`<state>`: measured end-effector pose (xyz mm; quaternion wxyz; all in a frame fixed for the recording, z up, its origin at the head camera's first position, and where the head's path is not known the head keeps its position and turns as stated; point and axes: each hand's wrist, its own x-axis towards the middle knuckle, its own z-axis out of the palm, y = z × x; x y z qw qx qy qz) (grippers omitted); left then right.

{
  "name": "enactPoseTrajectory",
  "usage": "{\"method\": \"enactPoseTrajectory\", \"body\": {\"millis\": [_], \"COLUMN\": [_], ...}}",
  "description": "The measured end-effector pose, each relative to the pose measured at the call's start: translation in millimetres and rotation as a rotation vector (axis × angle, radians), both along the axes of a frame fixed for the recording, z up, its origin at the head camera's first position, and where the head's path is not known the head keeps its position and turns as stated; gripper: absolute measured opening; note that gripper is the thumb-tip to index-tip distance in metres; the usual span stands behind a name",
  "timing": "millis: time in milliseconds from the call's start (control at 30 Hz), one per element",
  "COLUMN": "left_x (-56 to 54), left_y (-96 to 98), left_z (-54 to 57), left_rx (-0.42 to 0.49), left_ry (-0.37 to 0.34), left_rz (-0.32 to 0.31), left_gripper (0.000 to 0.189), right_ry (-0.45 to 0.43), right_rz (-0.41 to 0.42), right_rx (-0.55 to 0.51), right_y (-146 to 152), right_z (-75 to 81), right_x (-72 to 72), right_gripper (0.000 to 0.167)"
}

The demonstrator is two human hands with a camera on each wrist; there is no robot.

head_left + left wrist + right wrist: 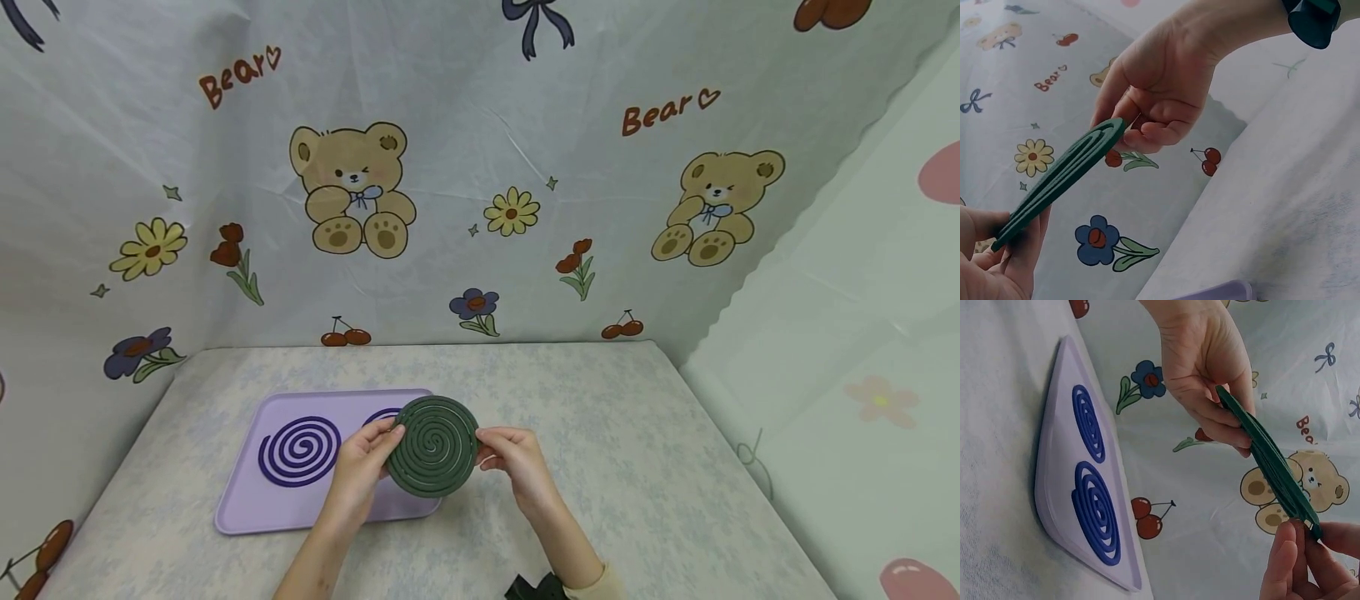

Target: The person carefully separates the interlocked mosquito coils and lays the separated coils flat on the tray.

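Note:
A flat, round green mosquito coil (432,446), its spirals closely nested, is held up between both hands with its face towards the head camera. My left hand (358,467) pinches its left edge between thumb and fingers. At the opposite edge, the thumb and fingers of my right hand (519,465) grip the rim. Both wrist views show the green coil nearly edge-on and tilted. Behind the left hand, two dark-blue spiral coils lie on a lilac tray (262,518): the left coil (302,450) shows whole, while the right coil (381,412) is mostly hidden in the head view.
The tray rests on a pale mottled table (615,467), left of centre. A printed cloth (465,100) with bears and flowers hangs behind the table. A black device (536,588) sits at the right wrist, and a thin cord (753,462) hangs by the right side.

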<state>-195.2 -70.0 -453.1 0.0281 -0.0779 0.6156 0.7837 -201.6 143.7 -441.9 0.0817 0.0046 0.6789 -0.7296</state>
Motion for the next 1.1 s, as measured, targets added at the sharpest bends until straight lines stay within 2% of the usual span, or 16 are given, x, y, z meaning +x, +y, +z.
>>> {"method": "enactPoseTrajectory", "body": {"millis": [167,367,533,667,933,1100], "left_x": [0.3,0.8,1.1,0.7,-0.3,-0.6], "left_y": [1.2,1.6,1.3,1.3,2.1,1.9], "left_z": [0.4,0.3,-0.4,-0.3,-2.7,-6.5], "left_rx": [-0.008,-0.046,-0.062,-0.057,-0.128,-0.142], "left_ry": [0.01,0.004,-0.019,-0.023,0.008,0.036], "left_rz": [0.011,0.013,0.036,0.065,0.088,0.115], "left_gripper": [0.034,0.037,0.029,0.023,0.028,0.027], "right_ry": [0.018,0.013,0.031,0.048,0.011,0.022], "right_rz": [0.004,-0.006,-0.004,0.037,0.076,0.082], "right_rx": [0.037,0.054,0.09,0.12,0.087,0.105], "right_y": [-0.8,-1.4,-1.0,-0.4,0.3,0.6], "right_z": [2.2,1.6,0.6,0.0,-0.4,-0.2], "right_x": [0.5,1.0,2.1,2.7,2.6,2.0], "right_gripper": [0.029,0.027,0.028,0.029,0.032,0.031]}}
